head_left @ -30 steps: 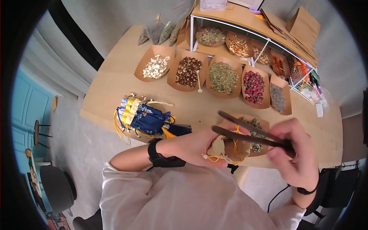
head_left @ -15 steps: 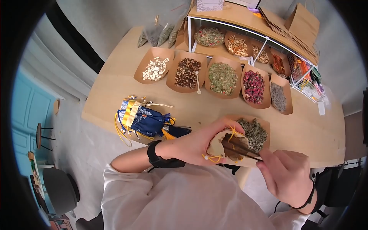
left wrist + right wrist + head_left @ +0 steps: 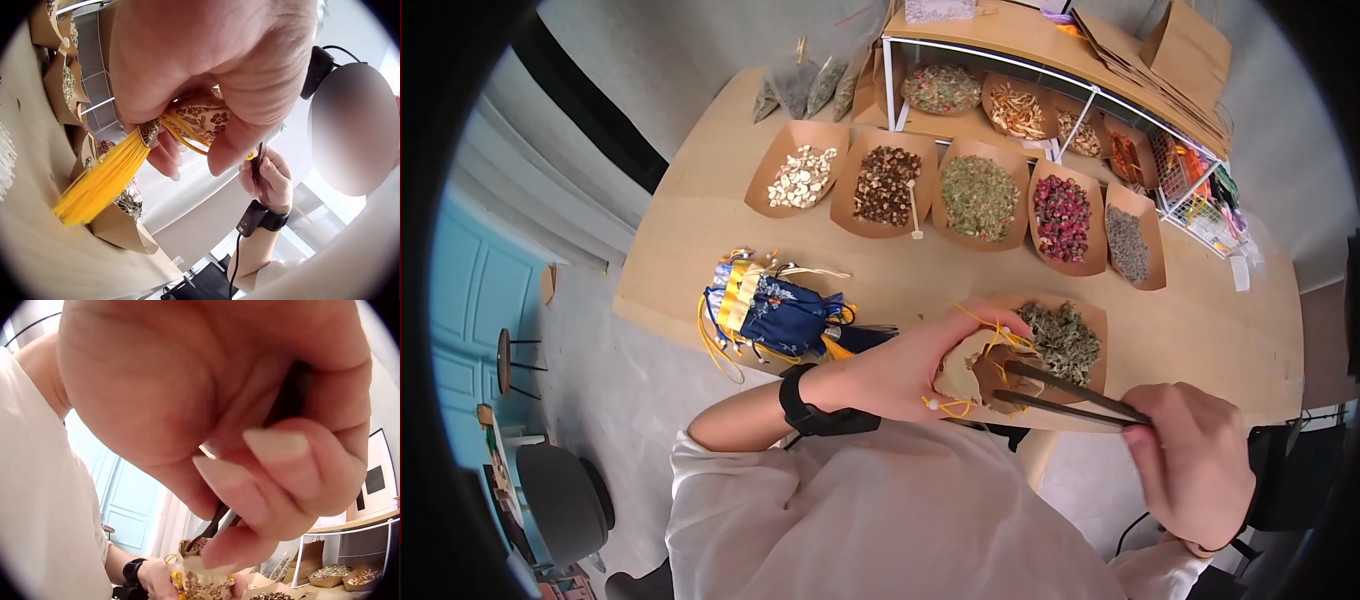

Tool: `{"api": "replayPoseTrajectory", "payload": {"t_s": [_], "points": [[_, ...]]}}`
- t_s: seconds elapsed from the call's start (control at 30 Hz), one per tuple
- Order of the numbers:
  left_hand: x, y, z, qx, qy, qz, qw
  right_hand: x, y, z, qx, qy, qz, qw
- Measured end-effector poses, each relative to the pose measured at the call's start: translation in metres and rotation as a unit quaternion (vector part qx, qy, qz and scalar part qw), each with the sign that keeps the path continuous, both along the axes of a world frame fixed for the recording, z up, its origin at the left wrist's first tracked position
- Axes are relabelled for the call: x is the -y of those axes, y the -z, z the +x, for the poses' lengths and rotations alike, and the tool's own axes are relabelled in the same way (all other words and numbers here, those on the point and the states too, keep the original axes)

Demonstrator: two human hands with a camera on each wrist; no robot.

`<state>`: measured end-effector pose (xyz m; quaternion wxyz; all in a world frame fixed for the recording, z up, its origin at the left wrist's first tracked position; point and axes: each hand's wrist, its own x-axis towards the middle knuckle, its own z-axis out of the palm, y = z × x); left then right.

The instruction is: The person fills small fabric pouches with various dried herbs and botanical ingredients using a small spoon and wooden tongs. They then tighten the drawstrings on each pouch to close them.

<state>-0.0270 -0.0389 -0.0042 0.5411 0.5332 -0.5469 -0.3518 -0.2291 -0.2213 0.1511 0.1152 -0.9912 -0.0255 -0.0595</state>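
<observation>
My left hand [image 3: 900, 372] grips a small beige brocade drawstring pouch [image 3: 960, 378] with its mouth open and yellow cords hanging loose. In the left wrist view, the pouch's flowered cloth [image 3: 206, 120] shows between thumb and fingers, and a yellow tassel [image 3: 103, 181] dangles below. My right hand [image 3: 1197, 462] holds dark tongs [image 3: 1082, 391], their tips spread at the pouch's mouth. Just beyond the pouch sits a brown paper tray [image 3: 1097, 310] of grey-green dried herb [image 3: 1062, 342].
Behind stands a row of paper trays holding white slices [image 3: 802, 176], dark brown pieces [image 3: 887, 185], green herb [image 3: 978, 198], rosebuds [image 3: 1061, 218] and lavender-grey bits [image 3: 1127, 243]. A blue tasselled pouch [image 3: 785, 316] lies at left. A white-framed shelf [image 3: 990, 45] holds more trays.
The tongs came down from above the pouch to its mouth, first with tips together inside, now spread and drawn back slightly. My right hand moved down, then right. The left keeps its hold.
</observation>
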Motion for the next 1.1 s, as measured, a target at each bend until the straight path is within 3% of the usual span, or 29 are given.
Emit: {"api": "replayPoseTrajectory", "payload": {"t_s": [0.1,0.37,0.5,0.57,0.63,0.8,0.9,0.97,1.1], "points": [[0.001,0.007,0.002,0.046,-0.012,-0.019,0.999,0.002,-0.002,-0.005,0.041,0.05,0.013,0.998],[0.001,0.007,-0.001,-0.018,-0.021,-0.005,1.0,0.007,0.005,-0.008,0.066,0.097,0.137,0.984],[0.001,0.011,0.0,0.034,-0.045,-0.022,0.998,0.005,0.006,-0.01,0.02,0.072,0.097,0.992],[0.003,0.01,-0.004,-0.022,-0.064,-0.01,0.998,0.002,0.014,-0.007,0.015,0.077,0.072,0.994],[0.005,0.014,-0.005,-0.009,-0.068,-0.023,0.997,0.001,0.022,-0.002,0.029,0.051,0.005,0.998],[0.006,0.014,-0.007,-0.036,-0.065,-0.024,0.997,-0.004,0.03,0.013,0.054,0.014,-0.001,0.998],[0.005,0.013,-0.006,0.014,-0.07,-0.036,0.997,-0.004,0.029,0.016,0.076,-0.019,-0.034,0.996],[0.004,0.01,-0.005,-0.035,-0.058,-0.016,0.998,-0.003,0.025,0.015,0.061,-0.076,-0.07,0.993],[0.002,0.006,-0.004,-0.05,-0.056,-0.003,0.997,-0.004,0.019,0.012,0.071,-0.079,-0.091,0.99]]}}
